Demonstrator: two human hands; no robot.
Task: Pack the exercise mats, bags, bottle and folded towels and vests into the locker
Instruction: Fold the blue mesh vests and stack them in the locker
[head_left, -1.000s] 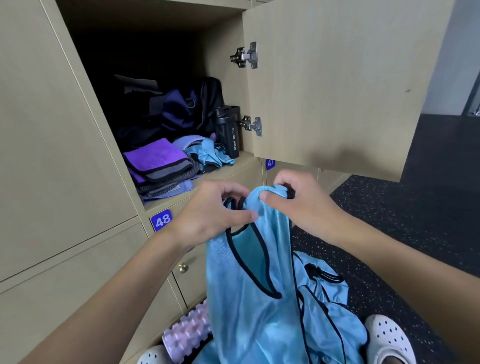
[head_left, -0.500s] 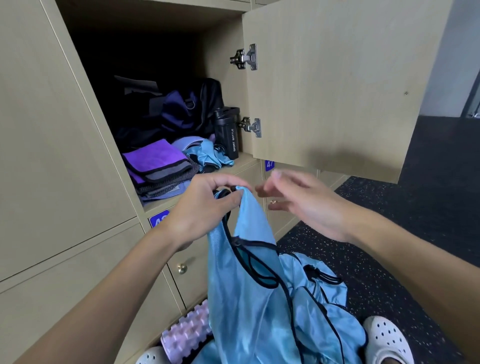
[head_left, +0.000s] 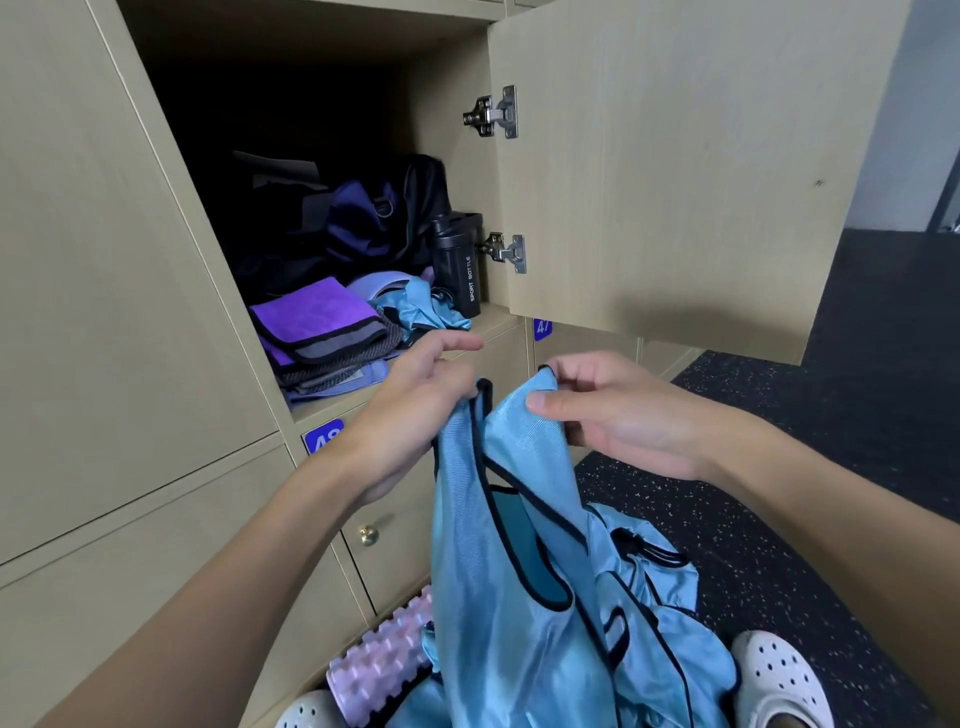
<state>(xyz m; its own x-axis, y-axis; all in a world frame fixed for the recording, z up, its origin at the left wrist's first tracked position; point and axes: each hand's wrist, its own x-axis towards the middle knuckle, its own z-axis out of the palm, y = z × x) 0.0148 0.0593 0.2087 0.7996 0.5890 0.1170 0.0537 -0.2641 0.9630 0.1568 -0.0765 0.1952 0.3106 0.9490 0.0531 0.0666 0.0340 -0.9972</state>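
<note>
Hanging from both hands at the front of the view, a light blue vest (head_left: 519, 597) with dark trim drops past the bottom edge, so its lower part is cut off. The left hand (head_left: 415, 415) pinches one shoulder strap between thumb and curled fingers, with the forefinger stretched out free; the right hand (head_left: 613, 415) pinches the other strap between thumb and fingers. Behind the held vest, more blue vests (head_left: 654, 587) lie bunched on the dark speckled floor (head_left: 779, 467), their number hard to tell. A pale pink ridged foam roller (head_left: 384, 660) lies by the locker base, partly hidden by fabric, and two white perforated clogs (head_left: 779, 680) are cropped at the bottom edge. Farther on, the open locker (head_left: 363, 52) holds folded towels (head_left: 317, 332), purple on top of a grey and lilac stack, at the front left of its shelf. Beside them sits a crumpled blue vest (head_left: 426, 309), then a black bottle (head_left: 460, 265) upright at the right wall, marked "SPORT BOTTLE". Dark and purple bags (head_left: 363, 218) fill the back, their shapes lost in shadow. The locker door (head_left: 675, 156) stands swung open to the right.
</note>
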